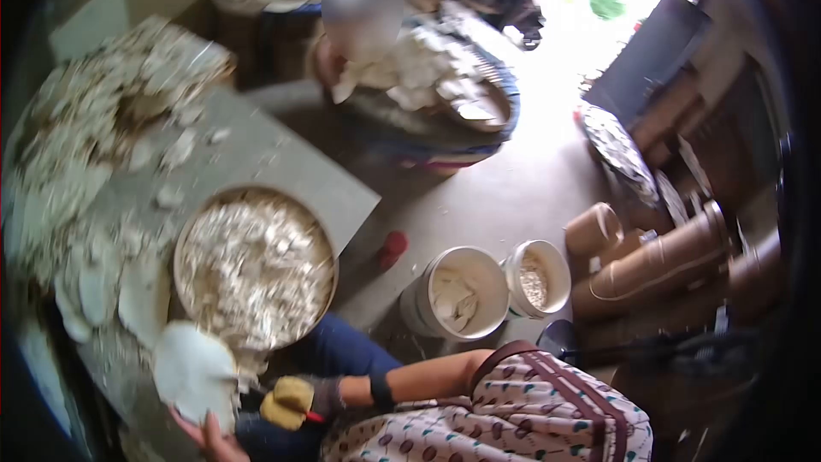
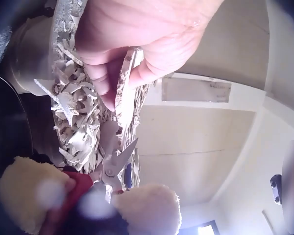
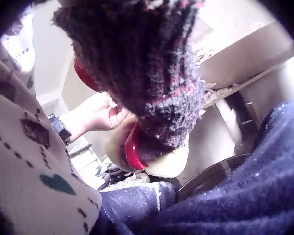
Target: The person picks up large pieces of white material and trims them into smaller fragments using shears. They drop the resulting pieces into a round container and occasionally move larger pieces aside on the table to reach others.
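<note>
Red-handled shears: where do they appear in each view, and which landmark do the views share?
Head: red handle, bottom, left of centre.
Left wrist: shears, low, left of centre, blades open.
Right wrist: red handle, just below centre; blades not visible.
Shared landmark: pale yellow padding.

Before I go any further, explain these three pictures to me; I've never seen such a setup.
There is no machine here: a person works with two hands. The wide picture comes from a camera worn on the head, looking down; the other two come from cameras on the left and right wrists.

The left hand holds a flat, pale, rounded sheet. The right hand, in a dark knitted covering, holds metal scissors with red handles, their blades open close to the sheet's edge.

Loose pale pieces lie on a grey, flat tabletop. Near its edge is a round, brown-rimmed container full of pale scraps; whether it stands on the tabletop, I cannot tell.
</note>
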